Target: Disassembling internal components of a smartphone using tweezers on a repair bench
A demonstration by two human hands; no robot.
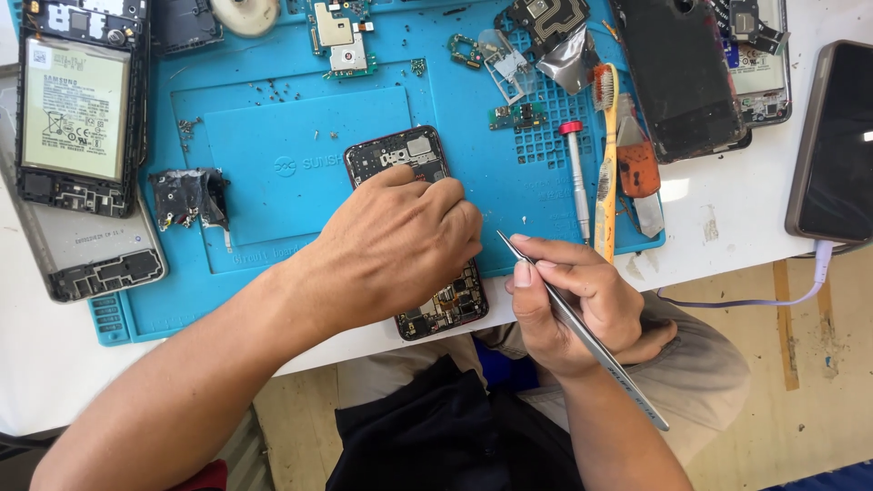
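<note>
An opened phone [407,156] with its back removed lies on a blue repair mat [273,145], its circuit boards showing at top and bottom. My left hand [400,241] rests on the phone's middle with fingers curled, covering most of it and holding it down. To the right, over the mat's front edge, my right hand [582,305] grips metal tweezers [582,332]. Their tip points up-left toward my left fingers, just short of the phone.
Another opened phone with a battery [77,105] lies far left, above a grey back cover [91,245]. A screwdriver [575,177], a yellow toothbrush [607,164], an orange cutter [637,168], loose boards and several screws sit on the mat. Dark phones [682,73] [832,141] lie right.
</note>
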